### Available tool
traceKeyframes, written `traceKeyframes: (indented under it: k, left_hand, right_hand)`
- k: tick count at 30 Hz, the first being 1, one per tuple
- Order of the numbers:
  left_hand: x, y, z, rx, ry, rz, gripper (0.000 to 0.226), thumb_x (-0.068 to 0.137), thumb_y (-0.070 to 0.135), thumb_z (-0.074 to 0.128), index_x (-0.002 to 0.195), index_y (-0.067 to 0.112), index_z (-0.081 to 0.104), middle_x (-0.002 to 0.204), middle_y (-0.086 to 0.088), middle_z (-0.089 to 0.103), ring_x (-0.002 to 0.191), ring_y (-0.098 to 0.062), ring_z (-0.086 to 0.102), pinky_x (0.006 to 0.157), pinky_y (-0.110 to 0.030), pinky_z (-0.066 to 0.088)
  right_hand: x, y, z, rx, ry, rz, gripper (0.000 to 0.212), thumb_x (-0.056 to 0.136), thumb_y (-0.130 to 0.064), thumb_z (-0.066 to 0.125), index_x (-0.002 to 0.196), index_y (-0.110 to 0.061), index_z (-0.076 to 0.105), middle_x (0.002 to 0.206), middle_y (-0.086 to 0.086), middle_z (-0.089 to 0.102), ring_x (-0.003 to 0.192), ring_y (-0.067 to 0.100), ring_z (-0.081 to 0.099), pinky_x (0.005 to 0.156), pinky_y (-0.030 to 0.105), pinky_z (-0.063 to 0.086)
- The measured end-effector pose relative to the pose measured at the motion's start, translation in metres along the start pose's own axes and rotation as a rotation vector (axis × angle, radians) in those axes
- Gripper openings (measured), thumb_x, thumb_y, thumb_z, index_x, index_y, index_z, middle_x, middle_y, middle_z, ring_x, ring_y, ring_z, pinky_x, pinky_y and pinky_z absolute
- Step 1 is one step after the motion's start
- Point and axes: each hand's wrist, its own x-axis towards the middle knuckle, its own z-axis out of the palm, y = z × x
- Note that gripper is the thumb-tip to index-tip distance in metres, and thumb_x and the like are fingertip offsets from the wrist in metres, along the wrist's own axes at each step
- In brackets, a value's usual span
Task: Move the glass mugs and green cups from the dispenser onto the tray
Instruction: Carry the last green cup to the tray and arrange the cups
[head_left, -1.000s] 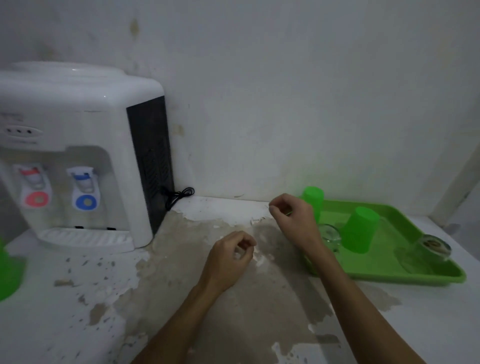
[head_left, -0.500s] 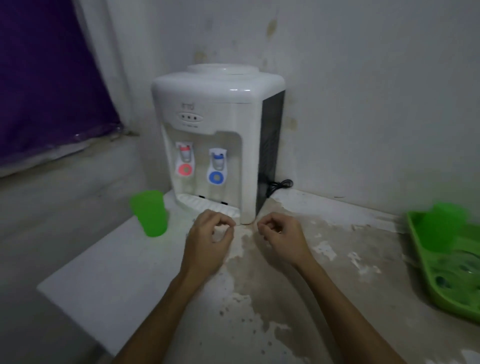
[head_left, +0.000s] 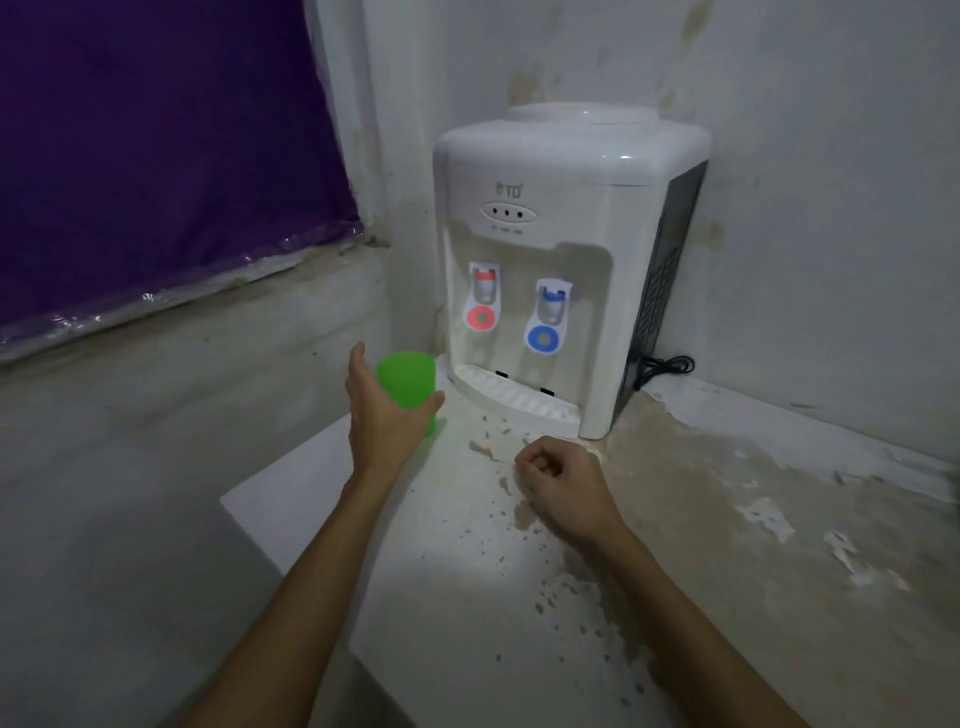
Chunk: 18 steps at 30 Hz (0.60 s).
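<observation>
A green plastic cup (head_left: 405, 384) stands on the white counter (head_left: 467, 571), just left of the white water dispenser (head_left: 566, 208). My left hand (head_left: 382, 421) is spread around the cup, fingers on its left side and thumb across its lower right; the fingers are still apart, and I cannot tell if they press on it. My right hand (head_left: 563, 480) rests on the counter in front of the dispenser as a loose fist holding nothing. The dispenser's drip grille (head_left: 514, 400) has nothing on it. No glass mugs and no tray are in view.
The counter's left corner (head_left: 228, 506) drops off close to the cup. A black power cord (head_left: 667, 366) lies behind the dispenser by the wall. A purple sheet (head_left: 156, 156) covers the window at left. The counter surface runs on to the right, stained and peeling.
My view swung left from the green tray to the dispenser. My left hand went from a loose fist to spread around the green cup. My right hand left the tray and rests fisted.
</observation>
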Motion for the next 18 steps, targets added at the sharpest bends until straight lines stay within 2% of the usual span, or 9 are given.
traceKeyframes:
  k: [2, 4, 6, 10, 13, 16, 18]
  left_hand:
    - [0.005, -0.007, 0.002, -0.011, -0.036, -0.054, 0.113, 0.07, 0.036, 0.092, 0.158, 0.029, 0.021, 0.156, -0.009, 0.042, 0.14, -0.03, 0.046, 0.112, -0.045, 0.041]
    - [0.006, -0.014, 0.003, 0.005, -0.032, -0.062, 0.099, 0.07, 0.04, 0.09, 0.151, 0.031, 0.034, 0.147, -0.004, 0.053, 0.132, -0.03, 0.054, 0.107, -0.051, 0.048]
    - [0.003, -0.015, 0.004, 0.002, -0.009, -0.036, 0.086, 0.071, 0.038, 0.09, 0.144, 0.03, 0.045, 0.139, -0.001, 0.059, 0.125, -0.028, 0.059, 0.102, -0.05, 0.052]
    - [-0.013, -0.007, 0.01, -0.031, -0.022, 0.012, 0.08, 0.07, 0.037, 0.091, 0.138, 0.032, 0.049, 0.132, 0.004, 0.061, 0.118, -0.023, 0.061, 0.098, -0.048, 0.054]
    - [-0.034, 0.006, 0.023, -0.082, -0.104, 0.073, 0.078, 0.068, 0.036, 0.092, 0.134, 0.034, 0.051, 0.129, 0.006, 0.062, 0.114, -0.021, 0.062, 0.096, -0.049, 0.057]
    - [-0.058, 0.025, 0.044, -0.163, -0.231, 0.132, 0.081, 0.069, 0.026, 0.094, 0.139, 0.031, 0.051, 0.131, 0.002, 0.062, 0.115, -0.019, 0.062, 0.092, -0.039, 0.06]
    - [-0.076, 0.043, 0.062, -0.243, -0.316, 0.157, 0.079, 0.07, 0.022, 0.094, 0.138, 0.028, 0.053, 0.128, 0.002, 0.064, 0.111, -0.016, 0.065, 0.084, -0.027, 0.06]
  right_hand:
    - [-0.001, 0.0, -0.002, 0.008, 0.007, -0.005, 0.015, 0.08, -0.009, 0.065, 0.076, -0.019, 0.075, 0.071, -0.001, 0.072, 0.062, 0.005, 0.059, 0.061, 0.022, 0.051]
    - [-0.001, 0.001, -0.005, 0.014, 0.017, -0.014, 0.016, 0.081, -0.007, 0.065, 0.076, -0.018, 0.076, 0.072, 0.0, 0.072, 0.062, 0.005, 0.059, 0.062, 0.021, 0.051]
    - [-0.002, 0.003, -0.009, 0.031, 0.028, -0.019, 0.016, 0.082, -0.006, 0.065, 0.077, -0.018, 0.076, 0.073, 0.0, 0.072, 0.064, 0.006, 0.06, 0.063, 0.022, 0.051]
    - [-0.01, 0.006, -0.017, 0.116, 0.058, 0.03, 0.017, 0.083, -0.007, 0.065, 0.076, -0.018, 0.075, 0.069, -0.005, 0.07, 0.064, 0.01, 0.061, 0.064, 0.026, 0.052]
    - [-0.017, 0.005, -0.03, 0.157, 0.093, 0.059, 0.017, 0.085, -0.004, 0.066, 0.077, -0.016, 0.075, 0.069, 0.003, 0.069, 0.064, 0.012, 0.06, 0.065, 0.026, 0.052]
    - [-0.026, 0.002, -0.049, 0.291, 0.152, 0.093, 0.015, 0.087, 0.003, 0.065, 0.081, -0.009, 0.074, 0.067, 0.007, 0.062, 0.062, 0.014, 0.055, 0.062, 0.024, 0.049]
    - [-0.035, 0.0, -0.066, 0.411, 0.222, 0.113, 0.015, 0.09, 0.001, 0.065, 0.084, -0.011, 0.072, 0.071, 0.008, 0.063, 0.062, 0.013, 0.056, 0.059, 0.02, 0.049]
